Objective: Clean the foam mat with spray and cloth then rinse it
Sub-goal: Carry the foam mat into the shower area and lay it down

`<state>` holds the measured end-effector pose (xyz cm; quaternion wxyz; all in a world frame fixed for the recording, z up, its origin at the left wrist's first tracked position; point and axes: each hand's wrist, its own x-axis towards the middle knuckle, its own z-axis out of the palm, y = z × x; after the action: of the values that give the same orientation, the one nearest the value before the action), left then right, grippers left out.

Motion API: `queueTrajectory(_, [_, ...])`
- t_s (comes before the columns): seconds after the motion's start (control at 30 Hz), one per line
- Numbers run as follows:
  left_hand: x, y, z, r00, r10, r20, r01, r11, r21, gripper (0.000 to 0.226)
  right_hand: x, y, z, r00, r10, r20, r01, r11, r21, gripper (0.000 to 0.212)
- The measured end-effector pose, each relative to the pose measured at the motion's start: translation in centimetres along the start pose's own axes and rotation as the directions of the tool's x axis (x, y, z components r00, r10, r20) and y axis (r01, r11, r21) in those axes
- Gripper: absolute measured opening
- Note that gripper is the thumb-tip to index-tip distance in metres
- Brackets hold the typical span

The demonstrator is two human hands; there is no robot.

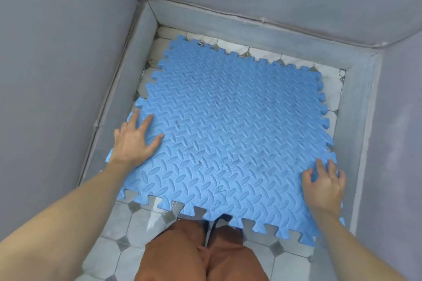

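A blue foam mat (pixel 233 130) with a leaf-like embossed pattern and jigsaw edges lies on the tiled floor, filling most of a walled corner. It carries small dark specks and thin scribbled marks near its middle. My left hand (pixel 134 141) rests flat on the mat's left edge, fingers spread. At the mat's right edge my right hand (pixel 324 184) has its fingers curled on the foam; whether it grips the edge is unclear. No spray bottle or cloth is in view.
Grey walls (pixel 57 63) with a low raised kerb (pixel 351 107) enclose the floor on the left, far and right sides. White and grey octagonal tiles (pixel 137 223) look wet near my knees (pixel 201 255). A small metal drain fitting (pixel 201 43) shows at the mat's far edge.
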<state>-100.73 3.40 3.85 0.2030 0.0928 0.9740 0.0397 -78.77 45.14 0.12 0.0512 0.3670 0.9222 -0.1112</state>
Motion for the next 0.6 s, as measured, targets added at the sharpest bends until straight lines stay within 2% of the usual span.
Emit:
queueTrajectory(0.13, [1.8, -0.8, 3.9, 0.992, 0.031, 0.122, -0.033, 0.999, 0.011, 0.082, 1.6, 1.0, 3.9, 0.999, 0.010, 0.040, -0.010, 1.000, 0.011, 0.054])
queueTrajectory(0.27, [4.2, -1.0, 6.6, 0.967, -0.031, 0.252, 0.042, 0.998, -0.037, 0.091, 2.1, 1.2, 6.3, 0.991, 0.006, 0.136, -0.011, 0.999, 0.033, 0.069])
queueTrajectory(0.43, [6.8, -1.2, 8.6, 0.945, -0.060, 0.321, 0.066, 0.998, -0.007, 0.097, 1.6, 0.6, 8.1, 0.972, 0.030, 0.234, -0.054, 0.994, 0.099, 0.084])
queueTrajectory(0.53, [8.0, -1.2, 10.1, 0.943, -0.063, 0.327, 0.050, 0.998, 0.049, 0.100, 2.1, 0.9, 9.9, 0.917, 0.034, 0.398, -0.064, 0.996, 0.063, 0.087])
queueTrajectory(0.6, [8.7, -1.4, 11.2, 0.939, -0.082, 0.334, 0.066, 0.996, 0.060, 0.102, 2.2, 0.7, 11.0, 0.870, 0.058, 0.490, -0.079, 0.997, 0.023, 0.106])
